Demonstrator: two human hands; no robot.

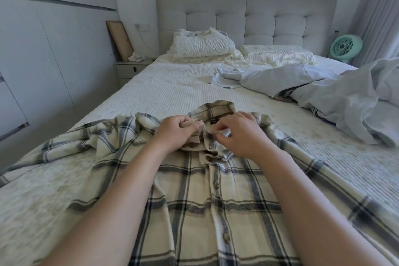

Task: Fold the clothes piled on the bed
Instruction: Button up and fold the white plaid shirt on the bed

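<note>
A cream plaid button-up shirt [207, 190] is spread front-up across the near end of the bed [172, 84]. Its collar edge is pinched by the left hand [177, 131], its placket by the right hand [239, 134]. Beyond the shirt's right shoulder, pale rumpled clothes [313, 84] are heaped.

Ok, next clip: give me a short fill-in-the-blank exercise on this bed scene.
1. Both hands, left hand and right hand, pinch the plaid shirt near its ____.
2. The shirt's lower front is ____ shut.
3. The green fan stands to the ____ of the headboard.

Missing words: collar; buttoned; right
</note>
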